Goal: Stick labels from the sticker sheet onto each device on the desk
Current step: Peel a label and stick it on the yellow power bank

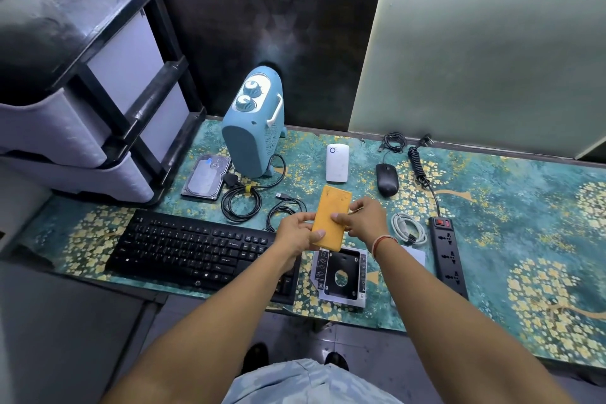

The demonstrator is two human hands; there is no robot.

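Observation:
I hold a flat yellow-orange device (331, 215), like a power bank, above the desk between both hands. My left hand (296, 234) grips its near left edge, thumb on its face. My right hand (364, 218) pinches its right edge, fingers curled. A white sheet corner (416, 254), possibly the sticker sheet, shows partly behind my right wrist. Devices lie around on the desk: a blue heater (252, 128), a hard drive (206, 177), a white router box (337, 162), a black mouse (387, 180), a black keyboard (193, 248), a drive caddy (342, 277) and a power strip (447, 254).
A black and grey drawer unit (98, 82) stands at the desk's left end. Coiled black cables (242, 202) lie in front of the heater, and a white cable (408, 228) beside the power strip. A dark wall and a pale panel (475, 59) close the back.

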